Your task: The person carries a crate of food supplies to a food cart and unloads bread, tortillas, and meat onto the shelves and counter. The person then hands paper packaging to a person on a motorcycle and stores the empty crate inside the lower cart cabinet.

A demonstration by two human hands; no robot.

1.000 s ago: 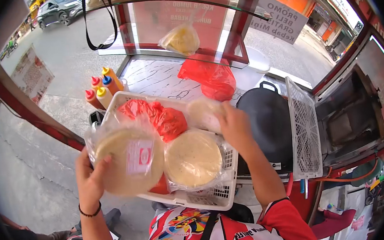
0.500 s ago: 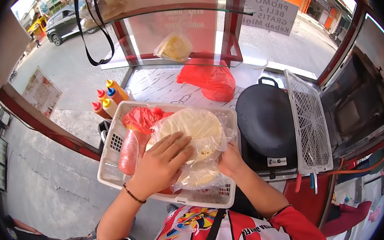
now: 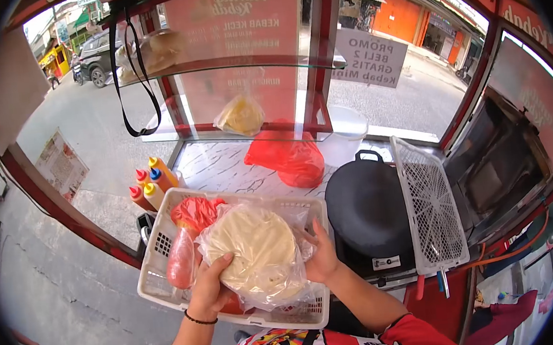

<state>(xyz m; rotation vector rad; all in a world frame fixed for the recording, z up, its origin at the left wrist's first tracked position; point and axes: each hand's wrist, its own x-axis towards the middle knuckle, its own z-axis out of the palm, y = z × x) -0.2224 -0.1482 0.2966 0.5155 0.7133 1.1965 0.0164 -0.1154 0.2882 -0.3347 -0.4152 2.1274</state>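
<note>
Through the head camera I am seeing my two hands standing apart, on either side of a round, pale stack of flatbreads in clear plastic. My left hand, a dark beaded bracelet at its wrist, is clamping the stack's near-left edge, the thumb lying on top. My right hand is touching the loose plastic at the right edge; I cannot tell whether its fingers are gripping. The stack is sitting over a white, slotted plastic basket, but I cannot tell whether it is resting on anything inside. To its left, a knotted red plastic bag and a pinkish, rounded packet are lying in the basket. Beyond, a crumpled red plastic bag is resting on the white, dark-veined worktop. A round black pan is standing just right of the basket.
</note>
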